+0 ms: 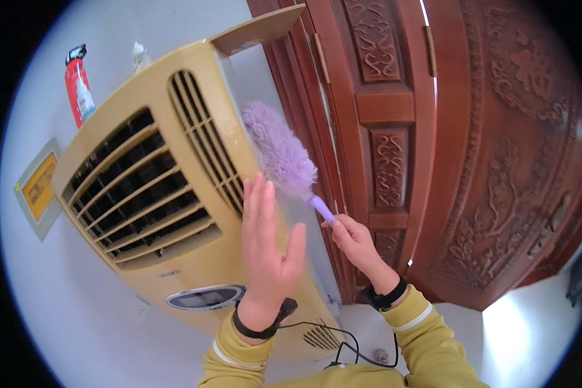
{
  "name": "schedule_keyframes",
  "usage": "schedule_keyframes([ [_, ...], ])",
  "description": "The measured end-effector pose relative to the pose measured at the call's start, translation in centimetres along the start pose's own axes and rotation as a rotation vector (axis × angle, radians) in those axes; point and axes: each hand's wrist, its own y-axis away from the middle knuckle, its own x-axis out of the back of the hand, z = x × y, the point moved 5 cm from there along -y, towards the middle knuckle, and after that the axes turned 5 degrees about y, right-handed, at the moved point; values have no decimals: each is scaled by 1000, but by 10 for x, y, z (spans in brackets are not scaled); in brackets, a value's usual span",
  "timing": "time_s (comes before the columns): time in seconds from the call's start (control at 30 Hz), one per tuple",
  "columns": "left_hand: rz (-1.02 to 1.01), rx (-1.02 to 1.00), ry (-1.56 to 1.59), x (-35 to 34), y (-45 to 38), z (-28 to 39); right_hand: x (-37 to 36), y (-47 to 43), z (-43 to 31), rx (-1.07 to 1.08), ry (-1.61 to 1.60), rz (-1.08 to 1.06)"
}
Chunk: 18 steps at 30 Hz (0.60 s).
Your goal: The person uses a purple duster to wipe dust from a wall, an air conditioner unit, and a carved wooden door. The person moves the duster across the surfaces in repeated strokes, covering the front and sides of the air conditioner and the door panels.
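A tall cream-yellow floor-standing air conditioner (pixel 140 194) with dark louvred vents fills the left and middle of the view. My right hand (pixel 353 238) grips the handle of a fluffy purple duster (pixel 283 150), whose head lies along the unit's right side, by its front edge. My left hand (pixel 267 237) is raised with the fingers straight and the thumb apart, over or against the unit's front near the narrow side vent. It holds nothing; whether it touches the panel cannot be told. An oval display panel (pixel 204 297) sits low on the unit, left of my left wrist.
A red spray can (pixel 77 89) with a black cap and a small whitish item (pixel 138 56) stand at the unit's top. A flat panel (pixel 259 30) juts from its upper corner. Carved reddish wooden doors (pixel 504 145) stand right. A black cable (pixel 356 339) hangs between my arms.
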Motion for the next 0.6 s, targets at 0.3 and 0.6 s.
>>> schedule_keyframes([
  [0.3,36,63,-374,-34,-42,13,-14,-143,-14,138,-58,-123],
  [0.6,-74,165,-410,-55,-2,14,-16,-41,78,-279,68,-125],
])
